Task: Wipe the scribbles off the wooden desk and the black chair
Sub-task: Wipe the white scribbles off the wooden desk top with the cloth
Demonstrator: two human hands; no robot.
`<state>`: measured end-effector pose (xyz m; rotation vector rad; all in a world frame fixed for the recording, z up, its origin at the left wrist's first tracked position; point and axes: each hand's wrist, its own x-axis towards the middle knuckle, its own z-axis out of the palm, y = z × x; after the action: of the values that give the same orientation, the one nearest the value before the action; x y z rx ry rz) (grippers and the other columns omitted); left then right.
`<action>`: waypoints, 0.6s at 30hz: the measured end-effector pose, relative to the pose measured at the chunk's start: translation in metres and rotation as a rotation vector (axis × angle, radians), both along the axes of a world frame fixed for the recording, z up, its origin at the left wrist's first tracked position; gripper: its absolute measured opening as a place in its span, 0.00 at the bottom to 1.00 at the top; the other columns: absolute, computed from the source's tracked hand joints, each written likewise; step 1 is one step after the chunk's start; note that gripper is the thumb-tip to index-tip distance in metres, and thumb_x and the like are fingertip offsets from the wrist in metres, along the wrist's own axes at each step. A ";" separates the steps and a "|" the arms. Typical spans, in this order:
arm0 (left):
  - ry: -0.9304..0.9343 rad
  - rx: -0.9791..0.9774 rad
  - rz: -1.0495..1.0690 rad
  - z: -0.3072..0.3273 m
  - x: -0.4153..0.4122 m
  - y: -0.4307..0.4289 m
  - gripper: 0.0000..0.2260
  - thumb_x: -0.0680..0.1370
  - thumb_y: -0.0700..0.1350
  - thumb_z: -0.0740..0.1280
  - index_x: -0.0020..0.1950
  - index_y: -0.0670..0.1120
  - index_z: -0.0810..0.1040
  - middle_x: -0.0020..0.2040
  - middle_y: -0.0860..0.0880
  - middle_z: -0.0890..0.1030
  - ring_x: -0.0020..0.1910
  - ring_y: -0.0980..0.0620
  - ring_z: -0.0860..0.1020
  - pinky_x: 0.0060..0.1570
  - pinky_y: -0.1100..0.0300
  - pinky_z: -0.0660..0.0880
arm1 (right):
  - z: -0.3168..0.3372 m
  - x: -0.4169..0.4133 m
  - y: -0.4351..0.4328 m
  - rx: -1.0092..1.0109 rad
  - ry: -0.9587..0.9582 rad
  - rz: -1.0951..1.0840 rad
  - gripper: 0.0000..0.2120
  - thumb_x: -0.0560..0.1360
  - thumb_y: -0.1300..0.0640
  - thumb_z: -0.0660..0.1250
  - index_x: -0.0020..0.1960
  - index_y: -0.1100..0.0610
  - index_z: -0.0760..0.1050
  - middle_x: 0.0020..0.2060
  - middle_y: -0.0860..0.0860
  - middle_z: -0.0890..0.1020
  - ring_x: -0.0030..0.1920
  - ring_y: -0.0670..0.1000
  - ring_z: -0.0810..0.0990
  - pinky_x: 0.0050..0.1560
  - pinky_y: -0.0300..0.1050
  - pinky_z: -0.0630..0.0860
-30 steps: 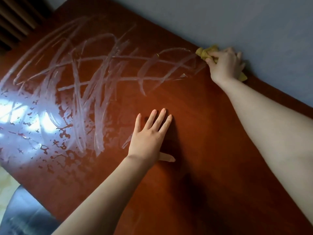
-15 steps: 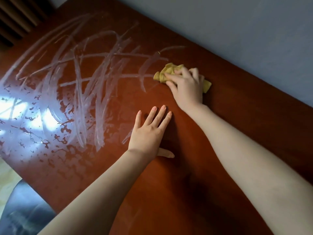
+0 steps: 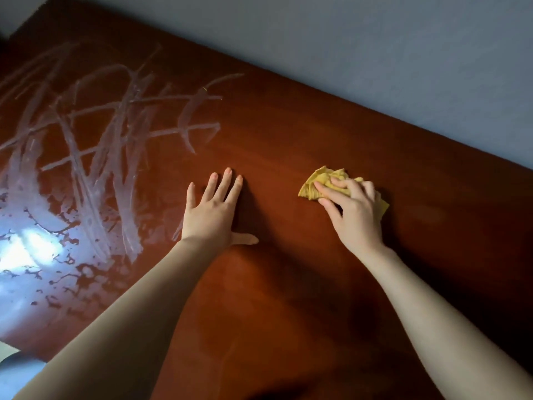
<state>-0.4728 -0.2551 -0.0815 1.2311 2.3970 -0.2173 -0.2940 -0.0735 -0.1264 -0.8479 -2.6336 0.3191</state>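
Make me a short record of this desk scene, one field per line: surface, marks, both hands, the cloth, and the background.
surface: wooden desk, reddish brown
marks: whitish scribbles across the desk's left part; none visible on the right part
left: left hand flat on the desk, fingers straight, beside the scribbles' right edge
right: right hand grips the cloth against the desk
cloth: yellow cloth, crumpled, apart from the scribbles
background: grey-blue wall
light: bright glare at lower left
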 end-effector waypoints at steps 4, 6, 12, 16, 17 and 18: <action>0.014 -0.009 -0.006 -0.001 -0.001 -0.002 0.53 0.66 0.73 0.62 0.76 0.51 0.34 0.77 0.50 0.36 0.76 0.48 0.38 0.72 0.42 0.40 | 0.004 0.006 0.034 -0.023 0.013 -0.226 0.13 0.74 0.54 0.70 0.58 0.49 0.81 0.51 0.52 0.80 0.49 0.61 0.73 0.49 0.55 0.69; 0.030 -0.013 -0.018 -0.002 0.000 0.000 0.53 0.66 0.73 0.60 0.76 0.51 0.34 0.77 0.49 0.35 0.76 0.47 0.38 0.72 0.41 0.40 | 0.008 -0.001 0.054 -0.061 -0.008 -0.351 0.13 0.75 0.54 0.69 0.59 0.48 0.80 0.53 0.52 0.79 0.52 0.61 0.72 0.52 0.55 0.67; 0.074 -0.010 -0.035 -0.004 0.001 -0.001 0.52 0.66 0.74 0.58 0.76 0.50 0.33 0.77 0.49 0.36 0.76 0.47 0.39 0.72 0.41 0.41 | 0.017 -0.067 0.098 -0.151 -0.056 -0.616 0.15 0.78 0.50 0.64 0.63 0.44 0.76 0.62 0.47 0.73 0.61 0.56 0.67 0.59 0.51 0.63; 0.126 -0.056 -0.066 -0.002 0.003 0.001 0.52 0.66 0.74 0.57 0.76 0.48 0.32 0.77 0.47 0.36 0.77 0.46 0.40 0.72 0.42 0.41 | 0.020 -0.107 0.103 -0.165 -0.116 -0.585 0.15 0.78 0.49 0.62 0.64 0.41 0.74 0.64 0.47 0.72 0.64 0.56 0.65 0.60 0.52 0.62; 0.137 -0.073 -0.076 -0.001 0.003 0.003 0.52 0.67 0.74 0.56 0.76 0.48 0.32 0.77 0.47 0.36 0.77 0.46 0.40 0.72 0.42 0.40 | 0.019 -0.111 0.102 -0.153 -0.137 -0.547 0.15 0.79 0.49 0.61 0.65 0.41 0.74 0.64 0.48 0.71 0.64 0.56 0.65 0.60 0.52 0.62; 0.147 -0.091 -0.089 0.001 0.003 0.005 0.52 0.67 0.74 0.56 0.76 0.47 0.32 0.77 0.46 0.36 0.77 0.46 0.41 0.72 0.41 0.40 | 0.019 -0.111 0.099 -0.135 -0.152 -0.500 0.15 0.79 0.49 0.61 0.65 0.40 0.73 0.64 0.48 0.72 0.64 0.57 0.65 0.60 0.52 0.62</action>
<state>-0.4698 -0.2505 -0.0808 1.3224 2.4274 -0.4542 -0.4049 0.0259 -0.1074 -1.5846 -2.4374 0.3073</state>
